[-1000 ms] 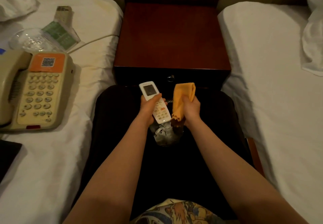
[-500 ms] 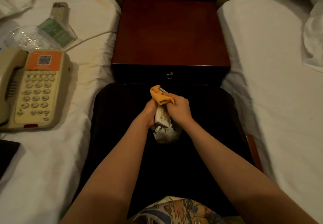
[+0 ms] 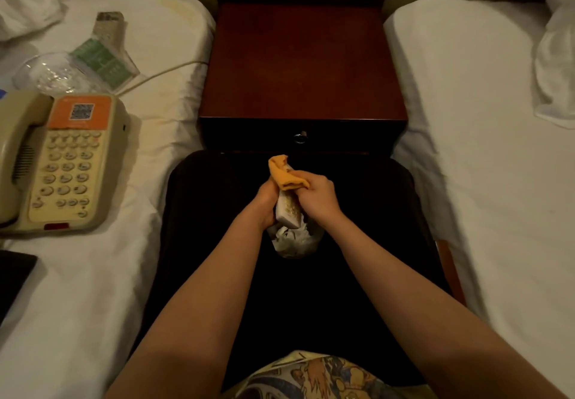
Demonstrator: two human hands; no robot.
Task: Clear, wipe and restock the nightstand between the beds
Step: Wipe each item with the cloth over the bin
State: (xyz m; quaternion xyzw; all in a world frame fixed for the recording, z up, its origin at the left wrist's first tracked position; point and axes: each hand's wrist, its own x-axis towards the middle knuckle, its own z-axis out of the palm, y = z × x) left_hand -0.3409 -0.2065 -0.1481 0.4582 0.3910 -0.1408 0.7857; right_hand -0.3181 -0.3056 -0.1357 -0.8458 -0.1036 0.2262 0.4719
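Note:
The dark red wooden nightstand (image 3: 303,65) stands between the two beds with a bare top. In front of it, my left hand (image 3: 266,201) grips a white remote control (image 3: 289,210) from the left side. My right hand (image 3: 319,198) presses a folded orange cloth (image 3: 284,174) over the remote's upper end, hiding its screen. Only the lower keypad of the remote shows. Both hands are below the nightstand's drawer front and apart from it.
On the left bed lie a beige desk phone (image 3: 59,162) with its cord, a clear glass dish (image 3: 46,73), a green card (image 3: 104,62) and a dark tablet (image 3: 12,277). A bin with a crumpled white liner (image 3: 294,238) sits under my hands. White linen (image 3: 553,65) lies on the right bed.
My right hand has brought the orange cloth from beside the remote onto its upper end and now rubs there. The left hand keeps its hold on the remote.

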